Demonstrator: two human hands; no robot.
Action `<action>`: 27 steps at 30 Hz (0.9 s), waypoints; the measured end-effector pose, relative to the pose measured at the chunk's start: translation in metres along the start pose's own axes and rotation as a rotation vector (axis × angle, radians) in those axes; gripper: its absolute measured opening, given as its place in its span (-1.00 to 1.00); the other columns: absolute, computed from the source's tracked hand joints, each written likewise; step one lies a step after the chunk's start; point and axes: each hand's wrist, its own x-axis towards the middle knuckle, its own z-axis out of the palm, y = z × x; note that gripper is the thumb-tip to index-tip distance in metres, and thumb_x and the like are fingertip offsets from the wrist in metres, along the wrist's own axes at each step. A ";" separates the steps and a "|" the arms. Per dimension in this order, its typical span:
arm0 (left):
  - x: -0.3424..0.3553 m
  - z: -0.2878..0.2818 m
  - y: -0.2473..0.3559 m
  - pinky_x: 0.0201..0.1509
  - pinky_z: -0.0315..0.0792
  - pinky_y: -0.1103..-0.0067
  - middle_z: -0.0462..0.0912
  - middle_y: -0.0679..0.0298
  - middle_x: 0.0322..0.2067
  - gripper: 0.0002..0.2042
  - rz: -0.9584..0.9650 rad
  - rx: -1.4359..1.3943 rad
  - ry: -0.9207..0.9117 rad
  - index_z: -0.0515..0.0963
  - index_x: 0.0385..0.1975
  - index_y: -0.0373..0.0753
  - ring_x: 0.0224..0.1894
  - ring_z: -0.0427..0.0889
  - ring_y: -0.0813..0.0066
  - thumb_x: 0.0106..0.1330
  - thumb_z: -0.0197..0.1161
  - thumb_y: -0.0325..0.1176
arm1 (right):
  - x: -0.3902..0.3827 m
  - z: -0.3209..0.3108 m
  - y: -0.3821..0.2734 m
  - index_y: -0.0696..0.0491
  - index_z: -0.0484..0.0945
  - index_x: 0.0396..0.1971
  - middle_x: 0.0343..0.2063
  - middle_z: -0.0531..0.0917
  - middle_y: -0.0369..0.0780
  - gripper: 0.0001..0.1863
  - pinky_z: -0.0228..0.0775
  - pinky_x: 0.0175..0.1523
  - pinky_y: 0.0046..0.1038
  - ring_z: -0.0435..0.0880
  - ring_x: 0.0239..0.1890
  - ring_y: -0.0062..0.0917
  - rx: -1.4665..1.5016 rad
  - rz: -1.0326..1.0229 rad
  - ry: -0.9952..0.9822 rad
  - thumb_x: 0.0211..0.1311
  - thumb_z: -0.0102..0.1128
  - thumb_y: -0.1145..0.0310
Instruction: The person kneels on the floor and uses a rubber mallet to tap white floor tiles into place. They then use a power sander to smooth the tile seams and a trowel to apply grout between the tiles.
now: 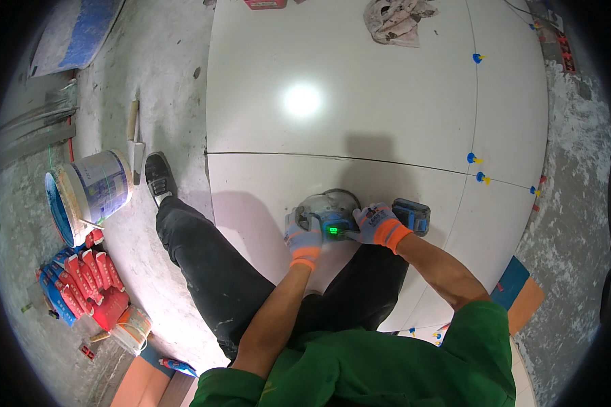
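Note:
A battery-powered tile vibrator sits on the large pale floor tile between my legs. It has a round base, a blue body and a lit green display, and a dark battery pack sticks out on its right. My left hand, in a grey and orange glove, grips the tool's left side. On the right, my right hand, gloved the same way, is closed on the tool between the display and the battery. My palms hide the parts they hold.
Blue and yellow tile spacers stand in the joints at right. A crumpled rag lies on the far tile. At left are a trowel, a tipped bucket, red levelling wedges and a small tub.

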 end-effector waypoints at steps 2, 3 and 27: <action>0.000 -0.002 0.001 0.00 0.38 0.39 0.48 0.06 -0.16 -0.64 0.010 0.042 -0.016 0.46 -0.12 -0.29 -0.10 0.49 0.08 0.07 0.17 -0.30 | -0.001 0.000 0.000 0.18 0.46 -0.20 -0.30 0.63 -0.05 -0.22 0.41 -0.09 -0.30 0.61 -0.20 -0.22 0.012 -0.019 0.002 0.13 -0.25 -0.35; 0.000 -0.003 0.002 0.01 0.38 0.38 0.47 0.06 -0.15 -0.61 -0.001 0.068 -0.035 0.45 -0.09 -0.29 -0.08 0.48 0.07 0.06 0.17 -0.28 | -0.001 -0.001 0.001 0.18 0.46 -0.20 -0.31 0.63 -0.05 -0.22 0.41 -0.10 -0.29 0.61 -0.20 -0.22 0.030 -0.023 -0.010 0.13 -0.25 -0.34; 0.008 0.019 0.028 0.05 0.37 0.48 0.57 0.04 -0.14 -0.60 -0.009 0.093 -0.056 0.49 -0.08 -0.32 -0.07 0.54 0.19 0.09 0.22 -0.27 | -0.012 -0.007 0.018 0.12 0.48 -0.16 -0.21 0.62 -0.08 -0.32 0.40 -0.03 -0.28 0.59 -0.12 -0.24 0.033 0.124 -0.025 0.12 -0.13 -0.26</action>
